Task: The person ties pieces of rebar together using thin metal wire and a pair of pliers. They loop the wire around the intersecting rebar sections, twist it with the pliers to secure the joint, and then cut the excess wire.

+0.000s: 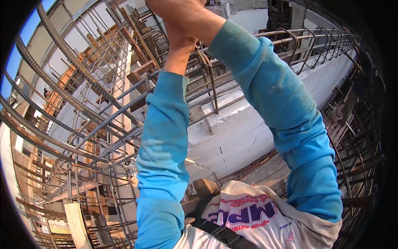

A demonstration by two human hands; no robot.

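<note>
Both of my arms, in blue sleeves, reach forward to the top edge of the view. My right hand (186, 14) crosses over my left hand (180, 37), and the two overlap. The fingers are cut off or covered, so I cannot tell what either hand holds. Just below the hands, bent rebar stirrups (212, 82) hang around horizontal ribbed steel bars (214, 82). This reinforcement cage runs on to the right, with several more stirrups (293, 42) along it. Under the cage stands a white block wall (236, 140).
Thick curved rebars (62, 84) sweep through the upper left, near my left arm. Below them is a dense vertical rebar cage (71, 174). A timber plank (76, 225) rises at lower left, and a wooden block (205, 186) lies close to my body. At right is a bucket (337, 113).
</note>
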